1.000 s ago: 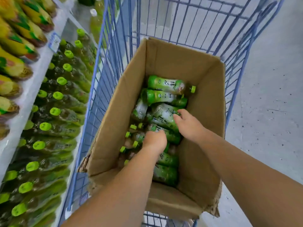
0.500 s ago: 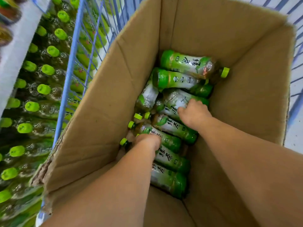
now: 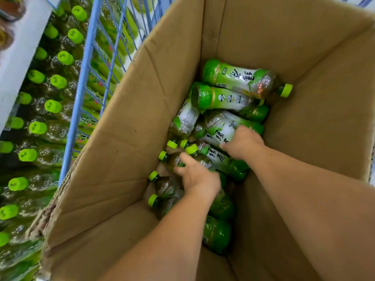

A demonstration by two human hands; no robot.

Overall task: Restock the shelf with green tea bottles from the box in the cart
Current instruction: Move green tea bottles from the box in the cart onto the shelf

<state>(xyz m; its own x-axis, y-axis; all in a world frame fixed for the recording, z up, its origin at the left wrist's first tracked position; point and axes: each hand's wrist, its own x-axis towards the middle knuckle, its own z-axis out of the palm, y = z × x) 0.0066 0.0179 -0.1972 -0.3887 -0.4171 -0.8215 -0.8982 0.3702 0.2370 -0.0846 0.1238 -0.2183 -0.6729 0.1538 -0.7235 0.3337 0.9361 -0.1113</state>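
An open cardboard box (image 3: 142, 118) holds several green tea bottles lying in a pile, with green labels and lime caps. My left hand (image 3: 196, 177) reaches into the box's near left part, and its fingers curl over the shoulder of a bottle (image 3: 172, 161) near its cap. Just beyond, my right hand (image 3: 241, 142) grips the middle of another bottle (image 3: 215, 157) that lies across the pile. At the far end two more bottles (image 3: 233, 78) lie crosswise. Both forearms hide the bottles beneath them.
The box sits in a blue wire cart (image 3: 81, 98). Left of the cart, shelf rows of green tea bottles (image 3: 36, 127) show their lime caps. A white shelf edge (image 3: 20, 47) runs above them. The box's tall walls close in both arms.
The view has dropped closer into the box. Both hands have gone from resting on the pile to curling round bottles, and the right hand's bottle has shifted.
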